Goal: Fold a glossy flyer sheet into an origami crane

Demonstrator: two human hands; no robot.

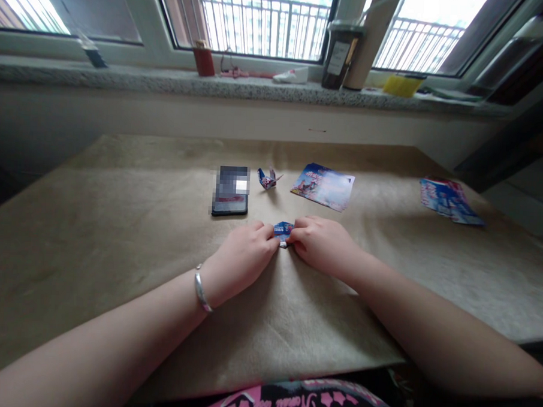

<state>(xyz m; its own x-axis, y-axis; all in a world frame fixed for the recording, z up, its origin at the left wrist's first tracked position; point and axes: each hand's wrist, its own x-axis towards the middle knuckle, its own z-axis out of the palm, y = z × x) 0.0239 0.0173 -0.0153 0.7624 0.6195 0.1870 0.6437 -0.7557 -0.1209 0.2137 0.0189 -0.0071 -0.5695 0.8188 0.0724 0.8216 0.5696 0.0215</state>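
A small piece of folded blue printed paper (pixel 283 231) lies between my hands at the middle of the table. My left hand (pixel 242 256) pinches its left side, a silver bangle round the wrist. On the paper's right side my right hand (pixel 321 241) closes with bent fingers, covering that edge. Just beyond sits a folded paper crane (pixel 268 179) in blue and pink print. A phone (pixel 231 191), partly blurred out, lies to the crane's left. Right of the crane is a stack of blue and pink printed sheets (pixel 324 186).
More printed sheets (pixel 451 201) lie fanned out at the table's right. The cloth-covered table (pixel 118 221) runs back to a wall below a stone windowsill (pixel 146 81). On the sill stand a red container (pixel 203 59), a dark lidded jar (pixel 341 56) and a yellow box (pixel 402 85).
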